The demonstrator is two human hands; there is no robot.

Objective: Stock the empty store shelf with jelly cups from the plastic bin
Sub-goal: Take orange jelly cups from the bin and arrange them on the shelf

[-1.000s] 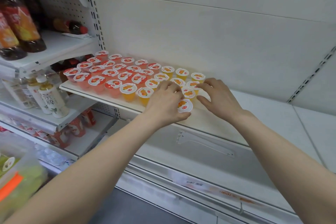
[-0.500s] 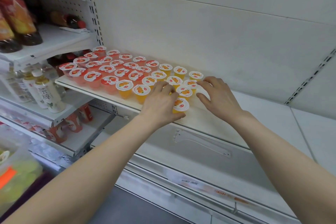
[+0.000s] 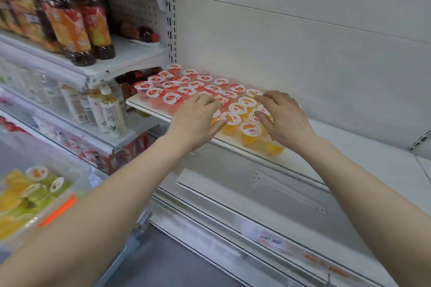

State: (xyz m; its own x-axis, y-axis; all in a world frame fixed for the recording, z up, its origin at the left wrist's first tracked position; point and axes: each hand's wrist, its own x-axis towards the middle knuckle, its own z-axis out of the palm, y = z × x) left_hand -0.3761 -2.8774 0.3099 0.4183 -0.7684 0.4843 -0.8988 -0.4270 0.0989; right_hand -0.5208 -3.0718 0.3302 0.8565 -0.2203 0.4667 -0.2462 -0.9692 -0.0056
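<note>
Rows of jelly cups fill the left part of the white shelf [image 3: 345, 147]: red jelly cups [image 3: 186, 91] at the left and back, orange jelly cups [image 3: 250, 129] at the right front. My left hand [image 3: 198, 119] lies flat over the cups at the front, fingers straight and spread. Beside it, my right hand [image 3: 283, 116] rests on the orange cups with fingers spread, holding nothing. The clear plastic bin [image 3: 77, 175] at lower left contains several yellow and green jelly cups [image 3: 35, 190].
Dark drink bottles [image 3: 70, 23] stand on the upper left shelf, pale tea bottles [image 3: 109, 114] on the one below. The white back wall [image 3: 303, 42] rises behind the cups. A lower shelf ledge [image 3: 256, 193] juts out under my arms.
My left hand let go of the orange cup it held at the front edge and now lies flat on the cups. The view swung right, showing the bin.
</note>
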